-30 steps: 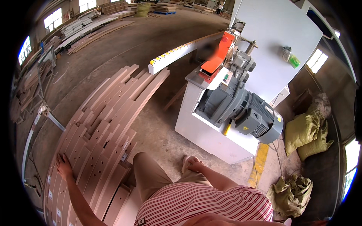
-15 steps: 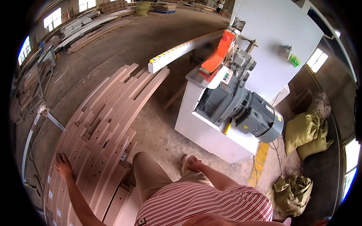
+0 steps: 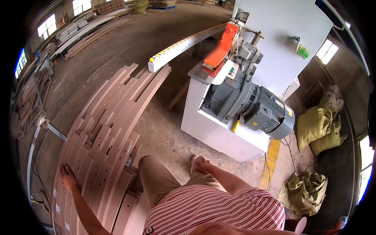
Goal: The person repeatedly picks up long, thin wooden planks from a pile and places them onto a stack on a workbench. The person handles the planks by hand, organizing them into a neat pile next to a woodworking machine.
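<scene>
My left hand lies on the stack of long pinkish-brown boards at my left. Its fingers are spread and it grips nothing. Many of these boards have round holes, and a few carry small white labels. Over my right knee rests my right hand, its fingers loosely curled together, with nothing visible in them. Light trousers cover my legs.
Ahead stands a white machine base with a large grey motor and an orange guard. A white roller conveyor leads away from the boards' far end. Yellowish sacks lie at the right; a metal frame stands left.
The view has shifted slightly, so the machine and boards sit a little differently in it. My left hand stays on the boards and my right hand stays at my knee.
</scene>
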